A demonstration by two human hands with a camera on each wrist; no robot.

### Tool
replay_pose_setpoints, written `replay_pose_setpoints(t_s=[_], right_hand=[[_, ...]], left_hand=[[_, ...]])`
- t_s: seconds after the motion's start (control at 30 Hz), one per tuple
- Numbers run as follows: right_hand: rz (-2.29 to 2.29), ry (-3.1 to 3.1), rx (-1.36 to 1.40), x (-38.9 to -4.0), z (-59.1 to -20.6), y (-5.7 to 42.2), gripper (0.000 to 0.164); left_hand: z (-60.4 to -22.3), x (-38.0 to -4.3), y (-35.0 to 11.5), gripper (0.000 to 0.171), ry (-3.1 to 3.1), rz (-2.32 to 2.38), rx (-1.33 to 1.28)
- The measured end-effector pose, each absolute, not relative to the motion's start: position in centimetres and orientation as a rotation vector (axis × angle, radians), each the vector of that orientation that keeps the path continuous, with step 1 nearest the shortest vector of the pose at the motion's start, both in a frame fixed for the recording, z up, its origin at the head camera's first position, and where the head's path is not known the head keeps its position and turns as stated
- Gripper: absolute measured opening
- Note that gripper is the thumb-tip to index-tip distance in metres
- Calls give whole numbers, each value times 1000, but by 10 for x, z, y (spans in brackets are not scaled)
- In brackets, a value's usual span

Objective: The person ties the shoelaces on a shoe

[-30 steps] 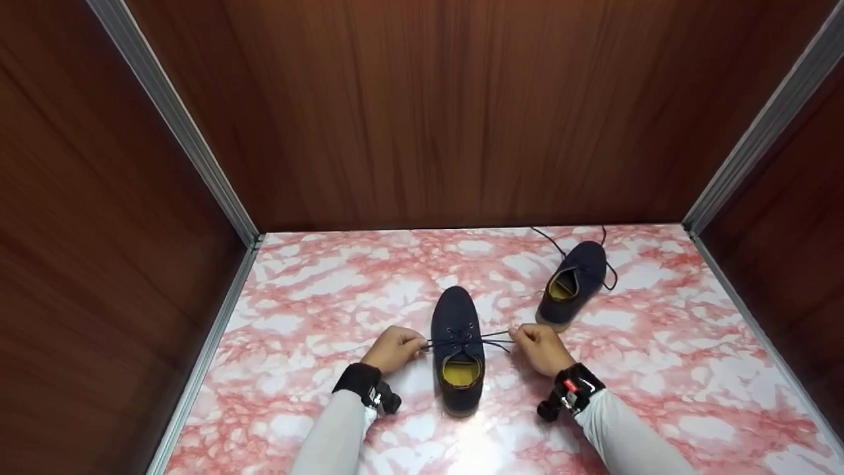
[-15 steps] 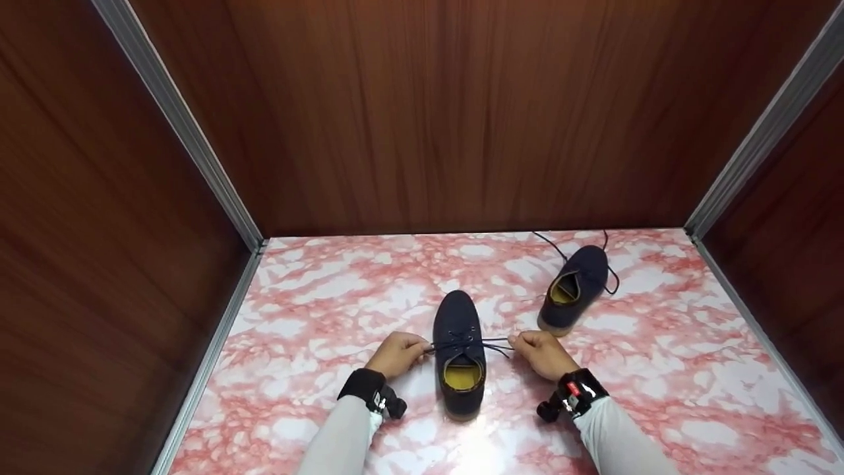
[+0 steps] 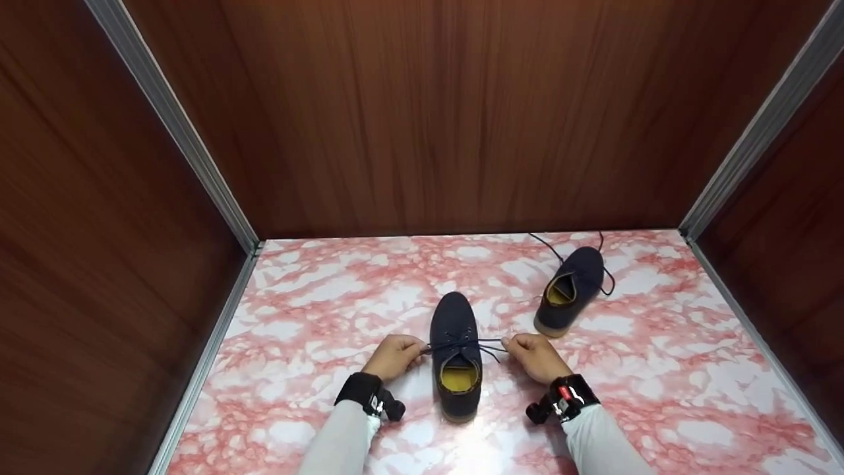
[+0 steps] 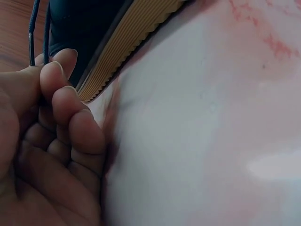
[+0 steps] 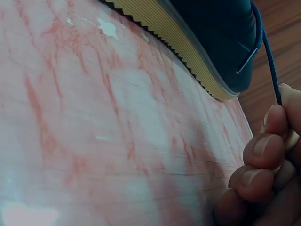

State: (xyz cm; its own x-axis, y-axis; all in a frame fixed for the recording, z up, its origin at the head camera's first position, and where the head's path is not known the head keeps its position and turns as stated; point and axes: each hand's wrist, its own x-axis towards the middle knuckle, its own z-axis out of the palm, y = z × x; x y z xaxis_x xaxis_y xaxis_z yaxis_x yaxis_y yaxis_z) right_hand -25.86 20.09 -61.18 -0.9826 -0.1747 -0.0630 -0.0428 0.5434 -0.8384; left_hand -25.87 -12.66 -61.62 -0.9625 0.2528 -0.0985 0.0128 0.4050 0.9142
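Observation:
A dark navy shoe (image 3: 452,315) with a yellow lining stands upright between the two hands, toe pointing away. On its left side the left hand (image 3: 391,356) pinches dark shoelace (image 4: 46,33) between thumb and index finger; a lace tip shows beside the pinched strand in the left wrist view. To the right of the shoe, the right hand (image 3: 538,356) pinches another stretch of shoelace (image 5: 271,66), drawn out sideways. A loose lace end (image 5: 248,60) hangs by the shoe's side. Over the tongue the laces cross; whether they form a knot or bow is too small to tell.
A second navy shoe (image 3: 581,272) stands farther back on the right, its laces loose on the surface. Red-and-white marbled tabletop (image 3: 316,284) lies beneath. Brown wood-look panels (image 3: 422,119) with grey metal edging rise at the back and both sides.
Both hands keep their pinch on the laces. The right hand has come slightly closer to the shoe. The view has shifted a little; the shoes look otherwise unmoved.

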Motion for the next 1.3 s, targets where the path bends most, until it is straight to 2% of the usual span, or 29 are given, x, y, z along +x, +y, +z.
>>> replay_pose_setpoints(t_s=[0.83, 1.07, 1.2, 1.3], right_hand=[[-1407, 2606, -187, -258, -603, 181, 45], [-1459, 2609, -44, -257, -593, 191, 34], [-1495, 2625, -20, -253, -584, 197, 28], [-1508, 2608, -51, -246, -577, 201, 30]], left_hand=[[-612, -257, -129, 28, 2425, 1637, 216], [-601, -249, -138, 23, 2457, 1653, 133], [-592, -241, -142, 26, 2463, 1639, 125], [-586, -235, -143, 29, 2493, 1585, 175]])
